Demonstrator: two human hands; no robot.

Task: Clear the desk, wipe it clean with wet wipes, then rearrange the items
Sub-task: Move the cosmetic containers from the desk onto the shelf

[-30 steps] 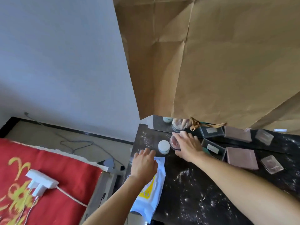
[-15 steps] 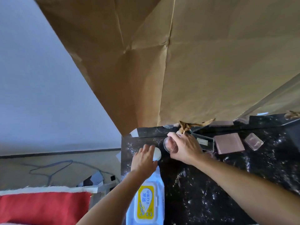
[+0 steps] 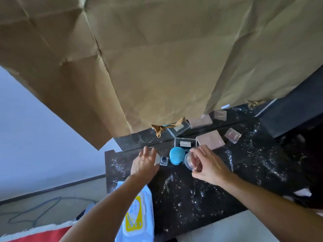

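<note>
The right hand (image 3: 208, 165) is pinching the jar (image 3: 191, 160) by its rim, likely light, slick and breakable; the left hand (image 3: 144, 163) is hovering, fingers (image 3: 145, 153) spread straight.

Left hand (image 3: 144, 165) splayed, right hand (image 3: 208, 165) curled

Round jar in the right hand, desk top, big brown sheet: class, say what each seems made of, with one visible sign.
Round jar: likely clear plastic, perhaps glass; glossy, see-through wall.
Desk top: dark polished stone look, white flecks, maybe veining or dust.
Brown sheet: matte kraft-type paper, sharp fold creases.
</note>
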